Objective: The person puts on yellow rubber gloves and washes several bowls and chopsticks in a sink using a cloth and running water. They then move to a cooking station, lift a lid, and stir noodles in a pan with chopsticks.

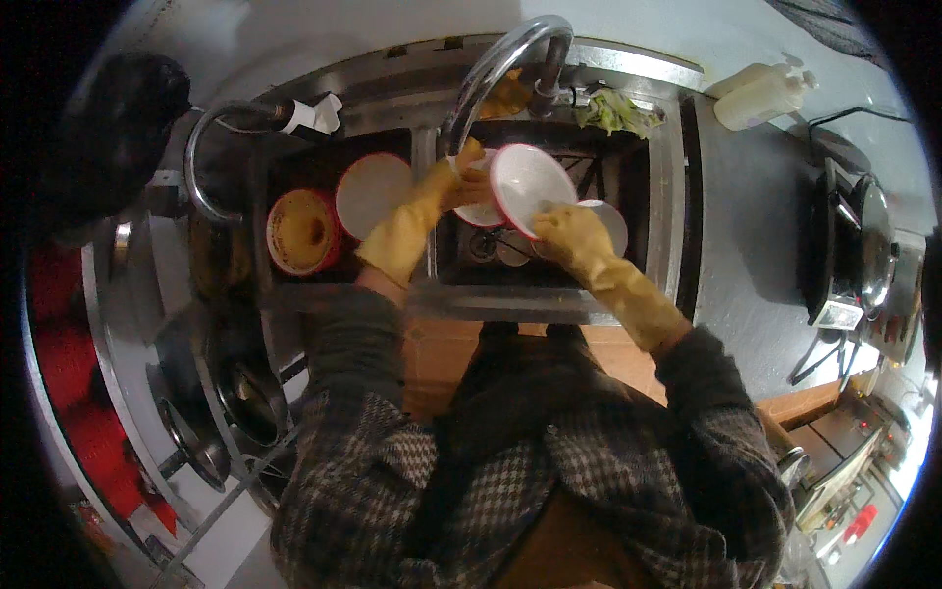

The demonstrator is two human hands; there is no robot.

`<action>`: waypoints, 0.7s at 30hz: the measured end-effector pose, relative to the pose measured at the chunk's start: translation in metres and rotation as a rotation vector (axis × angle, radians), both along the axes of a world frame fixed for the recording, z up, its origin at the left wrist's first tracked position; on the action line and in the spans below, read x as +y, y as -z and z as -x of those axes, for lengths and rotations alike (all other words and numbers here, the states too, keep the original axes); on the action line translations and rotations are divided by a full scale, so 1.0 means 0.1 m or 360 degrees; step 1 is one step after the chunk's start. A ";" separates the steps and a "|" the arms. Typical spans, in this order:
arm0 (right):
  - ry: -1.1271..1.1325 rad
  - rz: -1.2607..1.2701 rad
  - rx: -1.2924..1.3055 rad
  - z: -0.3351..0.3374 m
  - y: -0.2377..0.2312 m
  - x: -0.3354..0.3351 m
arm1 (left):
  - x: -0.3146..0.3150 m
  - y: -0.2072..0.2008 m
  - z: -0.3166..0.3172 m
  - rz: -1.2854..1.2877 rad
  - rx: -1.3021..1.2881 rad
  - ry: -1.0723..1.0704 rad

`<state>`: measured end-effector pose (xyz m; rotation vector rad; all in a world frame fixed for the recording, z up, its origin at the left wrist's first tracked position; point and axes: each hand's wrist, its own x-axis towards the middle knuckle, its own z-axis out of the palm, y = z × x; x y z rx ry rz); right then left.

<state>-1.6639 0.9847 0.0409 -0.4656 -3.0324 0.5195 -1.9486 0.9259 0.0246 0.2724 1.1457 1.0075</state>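
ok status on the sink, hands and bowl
Left hand and right hand both gloved, holding white red-rimmed bowl over sink. Tap close overhead, more dishes alongside.

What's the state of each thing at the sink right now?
Left hand: gloved, gripping the bowl's rim.
Right hand: gloved, pressed on the bowl's lower edge.
White bowl: tilted, held over the right basin.
Faucet: no running water visible.
Plates in left basin: resting, untouched.

Single head-worn fisheye view looks steeply down, close over the sink (669,187).
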 end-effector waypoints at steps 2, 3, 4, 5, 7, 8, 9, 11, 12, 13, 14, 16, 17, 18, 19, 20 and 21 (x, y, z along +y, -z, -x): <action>0.0263 0.0115 0.0030 -0.29 -0.03 -0.04 | 0.07 0.47 -0.26 -0.0160 0.1468 0.0622; 0.0433 0.0176 -0.0088 -0.39 0.02 -0.04 | 0.09 0.69 -0.38 -0.0079 0.1854 0.0843; 0.0554 0.0242 -0.0274 -0.46 0.10 -0.02 | 0.08 0.89 -0.50 0.0000 0.2086 0.1031; 0.0709 0.0309 -0.0595 -0.51 0.20 0.01 | 0.08 1.06 -0.59 0.0065 0.2226 0.1177; 0.0883 0.0402 -0.0934 -0.58 0.38 0.05 | 0.07 1.26 -0.70 0.0103 0.2356 0.1297; 0.0905 0.0432 -0.0950 -0.59 0.44 0.07 | 0.06 1.27 -0.71 0.0101 0.2391 0.1316; 0.0939 0.0471 -0.0976 -0.61 0.45 0.08 | 0.05 1.23 -0.69 0.0087 0.2406 0.1296; 0.1009 0.0652 -0.0712 -0.61 0.34 0.07 | 0.00 1.01 -0.63 0.0035 0.2357 0.1111; 0.1107 0.0704 -0.0667 -0.60 0.23 0.07 | -0.02 0.85 -0.56 0.0009 0.2274 0.0923; 0.1168 0.0800 -0.0263 -0.55 0.10 0.05 | -0.06 0.68 -0.50 -0.0010 0.2168 0.0715; 0.1285 0.0863 0.0056 -0.51 -0.06 0.01 | -0.13 0.51 -0.46 0.0023 0.1988 0.0523; 0.1465 0.1197 0.0420 -0.28 -0.32 -0.03 | -0.21 0.25 -0.46 -0.0038 0.1797 0.0093; 0.1423 0.1445 0.0571 -0.10 -0.39 -0.03 | -0.23 0.18 -0.48 -0.0108 0.1717 -0.0211; 0.1389 0.1591 0.0671 0.12 -0.42 -0.09 | -0.24 0.14 -0.51 -0.0103 0.1552 -0.0462; 0.1136 0.1684 0.0982 0.34 -0.41 -0.14 | -0.22 0.12 -0.50 -0.0126 0.1283 -0.0591; 0.1184 0.1883 0.0823 0.60 -0.36 -0.20 | -0.22 0.14 -0.54 -0.0209 0.1043 -0.0742; 0.0901 0.1541 0.0957 0.82 -0.29 -0.22 | -0.18 0.16 -0.52 -0.0274 0.0764 -0.0841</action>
